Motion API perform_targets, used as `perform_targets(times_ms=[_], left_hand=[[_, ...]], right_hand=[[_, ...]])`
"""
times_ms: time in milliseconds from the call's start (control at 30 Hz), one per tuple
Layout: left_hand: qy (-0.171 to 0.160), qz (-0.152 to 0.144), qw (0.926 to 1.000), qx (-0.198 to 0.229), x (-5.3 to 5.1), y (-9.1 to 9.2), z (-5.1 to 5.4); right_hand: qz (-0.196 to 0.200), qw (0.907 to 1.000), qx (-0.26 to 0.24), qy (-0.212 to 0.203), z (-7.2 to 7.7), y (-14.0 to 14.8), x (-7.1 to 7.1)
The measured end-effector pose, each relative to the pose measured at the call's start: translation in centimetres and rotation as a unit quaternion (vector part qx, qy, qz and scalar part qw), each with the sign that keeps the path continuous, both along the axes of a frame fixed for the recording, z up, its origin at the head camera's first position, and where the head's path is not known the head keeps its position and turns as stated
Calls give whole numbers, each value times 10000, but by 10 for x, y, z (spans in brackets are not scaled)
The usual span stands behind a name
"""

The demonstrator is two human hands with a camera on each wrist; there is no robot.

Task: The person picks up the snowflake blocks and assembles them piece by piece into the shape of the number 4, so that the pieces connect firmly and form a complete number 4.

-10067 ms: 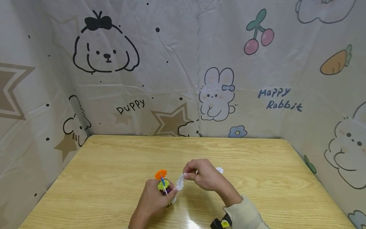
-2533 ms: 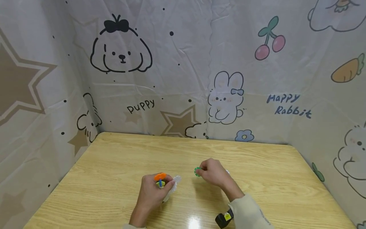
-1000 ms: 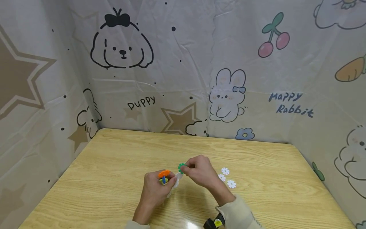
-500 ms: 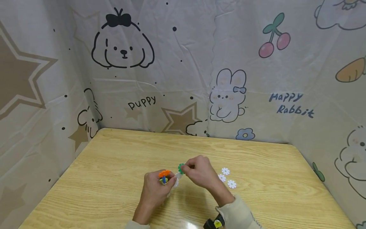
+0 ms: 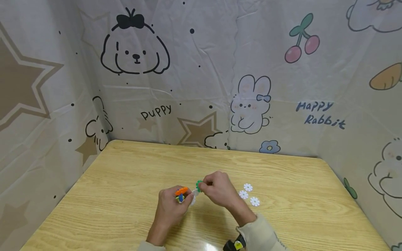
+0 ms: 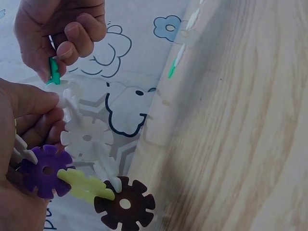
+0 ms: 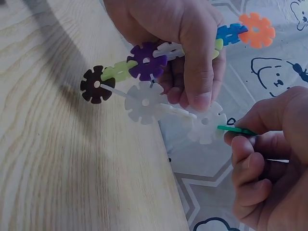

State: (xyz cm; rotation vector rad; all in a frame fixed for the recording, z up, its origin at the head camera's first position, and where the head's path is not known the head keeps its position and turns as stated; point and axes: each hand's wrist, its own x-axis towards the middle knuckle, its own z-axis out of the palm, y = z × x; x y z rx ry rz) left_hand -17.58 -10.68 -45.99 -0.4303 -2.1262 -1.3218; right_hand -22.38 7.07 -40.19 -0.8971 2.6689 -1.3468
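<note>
My left hand (image 5: 171, 207) pinches a chain of slotted snowflake discs near its end. In the right wrist view the chain runs from an orange disc (image 7: 264, 34) past a blue disc (image 7: 231, 34) and a purple disc (image 7: 139, 70) to a dark brown disc (image 7: 89, 91). Several white discs follow, the last white disc (image 7: 201, 134) by my left fingertips. A green disc (image 7: 235, 129) is pinched between thumb and fingers of my right hand (image 5: 220, 190). Its edge meets that last white disc; how deep the slots engage is unclear. My left hand hides part of the chain.
Three loose white discs (image 5: 255, 201) lie on the wooden table (image 5: 141, 167), right of my right hand. A black device (image 5: 233, 244) is at my right wrist. Patterned cloth (image 5: 194, 87) hangs behind the table and along its sides.
Earlier my right hand worked on a white disc; later it held the green disc apart from the chain. It then moved left to the chain's end. Over the last second the green disc tilts slightly.
</note>
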Motion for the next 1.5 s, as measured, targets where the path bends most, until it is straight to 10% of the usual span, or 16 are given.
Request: perform_targets(times_ms=[600, 1067, 1500], left_hand=[[824, 41, 9965, -134, -7, 7, 1], [-346, 22, 9994, -78, -3, -1, 5], [-653, 91, 9978, 118, -4, -6, 5]], right_hand=[[-119, 9998, -175, -56, 3, 4, -2], [-176, 9985, -44, -516, 7, 31, -11], [-662, 9957, 5, -647, 1, 57, -20]])
